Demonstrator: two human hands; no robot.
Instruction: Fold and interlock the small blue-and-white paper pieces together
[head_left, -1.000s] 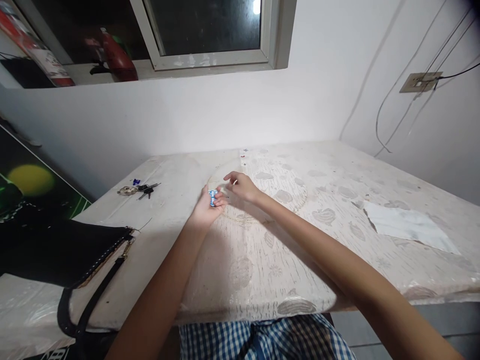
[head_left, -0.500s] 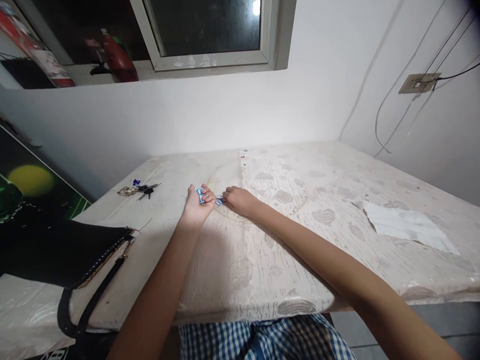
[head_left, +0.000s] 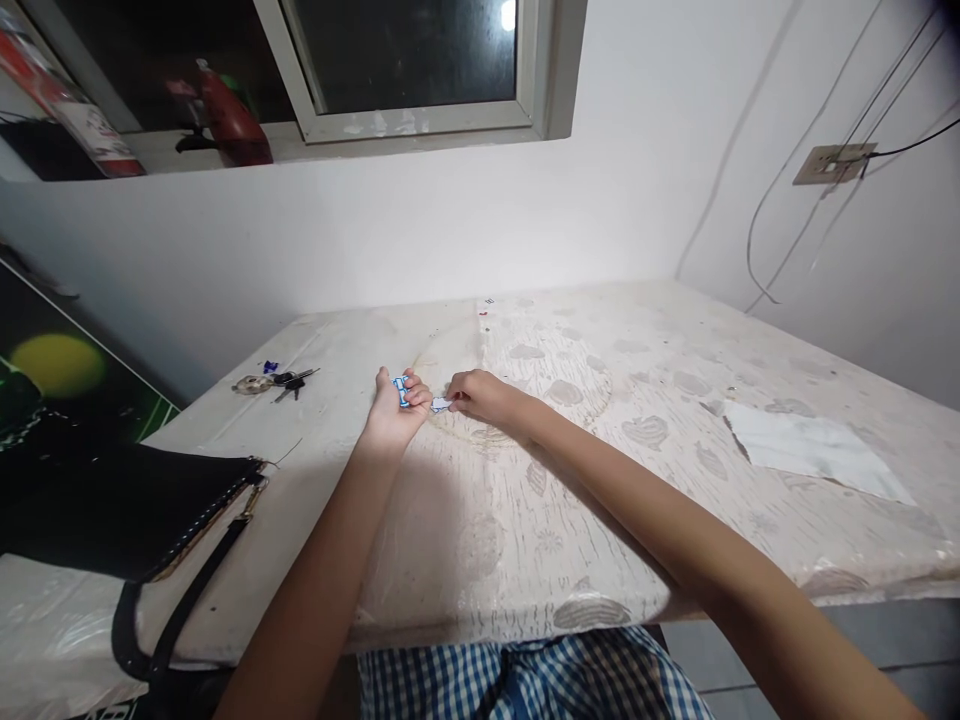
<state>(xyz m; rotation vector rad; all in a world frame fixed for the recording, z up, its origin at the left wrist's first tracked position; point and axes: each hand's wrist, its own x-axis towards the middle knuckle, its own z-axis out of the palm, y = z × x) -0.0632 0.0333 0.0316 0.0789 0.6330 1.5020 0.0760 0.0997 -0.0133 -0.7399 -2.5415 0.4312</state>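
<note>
Over the middle of the table, my left hand (head_left: 399, 405) is turned palm up with its fingers curled around a small blue-and-white printed piece (head_left: 402, 390). Close on its right, my right hand (head_left: 480, 393) is closed in a pinch at the edge of a small white piece with a dark blue outline (head_left: 441, 404). This second piece spans the gap between the two hands, and its left end meets my left fingertips. Whether both pieces are paper or card is too small to tell. My fingers cover part of each.
A bunch of keys (head_left: 294, 382) and a small blue scrap (head_left: 271, 367) lie at the left. Nearer, a black bag (head_left: 127, 510) with a strap rests on the table's left side. A white cloth or paper (head_left: 817, 450) lies at the right. A wall (head_left: 600, 220) bounds the table behind.
The piece between my hands showed blue stripes before and now shows a mostly white face. My right hand has shifted slightly; my left hand keeps its place.
</note>
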